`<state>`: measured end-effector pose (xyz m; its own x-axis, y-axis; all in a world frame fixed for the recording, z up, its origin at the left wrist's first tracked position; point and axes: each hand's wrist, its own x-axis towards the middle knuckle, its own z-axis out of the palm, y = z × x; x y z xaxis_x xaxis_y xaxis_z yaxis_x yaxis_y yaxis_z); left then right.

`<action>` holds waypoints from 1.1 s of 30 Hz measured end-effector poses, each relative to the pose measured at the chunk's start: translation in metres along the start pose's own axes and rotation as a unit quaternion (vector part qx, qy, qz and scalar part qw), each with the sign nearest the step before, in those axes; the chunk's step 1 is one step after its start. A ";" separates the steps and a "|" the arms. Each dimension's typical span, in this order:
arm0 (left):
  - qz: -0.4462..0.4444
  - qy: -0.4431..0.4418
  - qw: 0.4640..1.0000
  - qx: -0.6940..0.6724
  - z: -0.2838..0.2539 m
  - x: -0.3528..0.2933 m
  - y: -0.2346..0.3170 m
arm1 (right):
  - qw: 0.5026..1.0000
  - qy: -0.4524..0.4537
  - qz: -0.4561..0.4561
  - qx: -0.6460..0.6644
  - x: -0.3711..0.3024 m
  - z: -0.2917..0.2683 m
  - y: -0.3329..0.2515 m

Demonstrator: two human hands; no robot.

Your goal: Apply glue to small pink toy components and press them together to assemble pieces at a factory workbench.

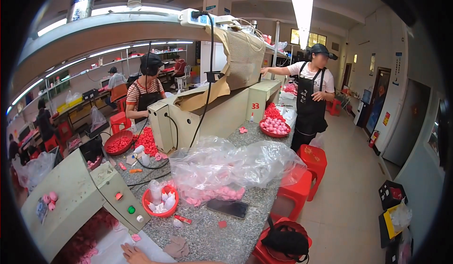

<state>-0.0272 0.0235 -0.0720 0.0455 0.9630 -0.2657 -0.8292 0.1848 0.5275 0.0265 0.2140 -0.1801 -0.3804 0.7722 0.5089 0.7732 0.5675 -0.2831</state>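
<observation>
At the lower edge my right hand (134, 254) lies with its fingers stretched out, on or just above a white sheet (115, 245) at the mouth of a grey-green machine (71, 193). It holds nothing that I can see, and its forearm comes in from the right along the lower edge. Beside the fingers lies a small pink piece (136, 237). Many pink and red pieces (87, 235) fill the dark opening of the machine. My left hand is out of view. A crumpled brownish cloth (177, 246) rests right of my hand.
On the speckled table (212, 238) stand a red basket of white bottles (160, 209), a phone (227, 208) and a big clear plastic bag (226, 165) with pink pieces. Red stools (312, 165) line the right side. Two co-workers, one seated (146, 87), one standing (311, 94), are farther off.
</observation>
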 end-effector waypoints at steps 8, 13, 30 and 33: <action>0.019 -0.014 0.999 0.023 0.012 0.001 0.003 | 0.979 -0.074 0.085 0.168 -0.009 -0.099 -0.002; 0.019 0.024 0.999 0.034 0.022 -0.003 -0.007 | 0.940 -0.197 0.157 0.230 -0.055 -0.157 0.023; -0.008 0.048 0.995 -0.085 0.054 -0.028 -0.014 | 0.983 -0.129 0.069 0.111 -0.106 -0.214 0.032; -0.009 0.064 0.993 -0.094 0.045 -0.033 -0.013 | 0.980 -0.120 0.099 0.127 -0.113 -0.222 0.049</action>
<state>0.0069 -0.0014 -0.0338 -0.0008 0.9249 -0.3803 -0.9192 0.1491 0.3645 0.2202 0.0913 -0.0710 -0.3669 0.9021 0.2271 0.7044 0.4288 -0.5656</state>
